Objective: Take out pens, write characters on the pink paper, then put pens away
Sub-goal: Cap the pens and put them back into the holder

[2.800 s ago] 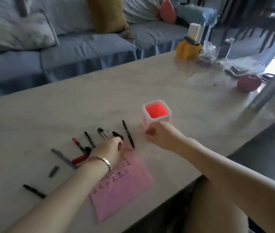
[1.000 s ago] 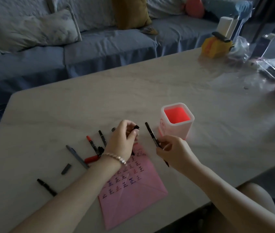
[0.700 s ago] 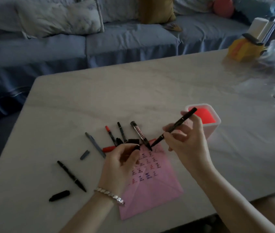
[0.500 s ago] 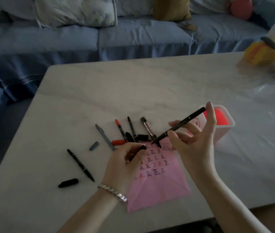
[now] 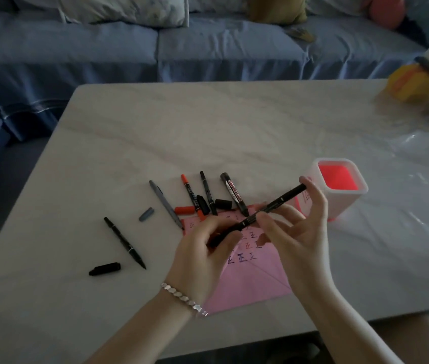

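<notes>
R hand (image 5: 300, 240) pinches black pen (image 5: 283, 198) mid-barrel; L hand (image 5: 200, 261) grips its near end. Axis aims at pen cup (image 5: 348, 206), nearer R hand.

Both bare forearms reach in from below and the hands meet close together. The left hand (image 5: 203, 254) curls its fingers and thumb round the lower end of a slim black pen (image 5: 283, 199). The right hand (image 5: 297, 232), palm turned inward, pinches the pen's middle, with one finger stretched up to its far end.
</notes>
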A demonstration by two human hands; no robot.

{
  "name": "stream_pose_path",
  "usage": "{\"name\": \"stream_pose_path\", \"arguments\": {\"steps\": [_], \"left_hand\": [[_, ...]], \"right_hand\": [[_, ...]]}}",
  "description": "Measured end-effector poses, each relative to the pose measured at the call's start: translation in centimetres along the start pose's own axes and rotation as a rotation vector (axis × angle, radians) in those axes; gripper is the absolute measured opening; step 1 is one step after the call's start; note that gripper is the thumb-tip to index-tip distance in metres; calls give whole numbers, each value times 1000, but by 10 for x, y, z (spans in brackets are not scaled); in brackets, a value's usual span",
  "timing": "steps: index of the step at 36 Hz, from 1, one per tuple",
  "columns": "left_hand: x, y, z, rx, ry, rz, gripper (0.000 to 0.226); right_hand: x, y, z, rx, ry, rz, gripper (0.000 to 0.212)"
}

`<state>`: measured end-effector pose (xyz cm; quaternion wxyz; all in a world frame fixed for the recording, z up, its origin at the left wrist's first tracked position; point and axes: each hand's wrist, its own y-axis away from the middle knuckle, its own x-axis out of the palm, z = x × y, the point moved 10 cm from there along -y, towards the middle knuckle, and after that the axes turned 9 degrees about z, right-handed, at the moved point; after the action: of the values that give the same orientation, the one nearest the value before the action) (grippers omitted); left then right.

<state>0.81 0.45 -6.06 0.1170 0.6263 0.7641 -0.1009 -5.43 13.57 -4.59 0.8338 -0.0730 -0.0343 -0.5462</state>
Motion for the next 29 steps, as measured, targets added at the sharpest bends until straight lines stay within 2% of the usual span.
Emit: {"name": "stream_pose_path", "arguments": {"steps": [3,6,11,14,16,19,22,24,26,29], "left_hand": [[0,2,-7,47,-42,-21,15],[1,1,-18,127,-117,-28,19],[10,3,-31,187,-178,-37,19],[15,5,-31,115,-146,-5,16],[19,6,-21,-33,32,38,16],[41,12,9,-374,576,167,21],[74,27,21,-690,1068,354,13],[81,28,19,-752,1169,395,13],[76,21,21,-703,1011,373,14],[54,-3,15,-421,423,256,23]], "right_hand": [[-8,5,-2,8,-54,-44,49],[-18,9,-1,-13,-124,-101,39],[-21,15,-5,-34,-192,-117,70],[-21,17,-4,-58,-219,-97,72],[-20,17,0,-81,-209,-76,66],[-16,14,7,-110,-171,-24,57],[-10,10,13,-120,-155,48,53],[-10,6,13,-110,-148,70,50],[-13,3,7,-75,-145,67,47],[-26,5,-9,-5,-173,-20,44]]}}
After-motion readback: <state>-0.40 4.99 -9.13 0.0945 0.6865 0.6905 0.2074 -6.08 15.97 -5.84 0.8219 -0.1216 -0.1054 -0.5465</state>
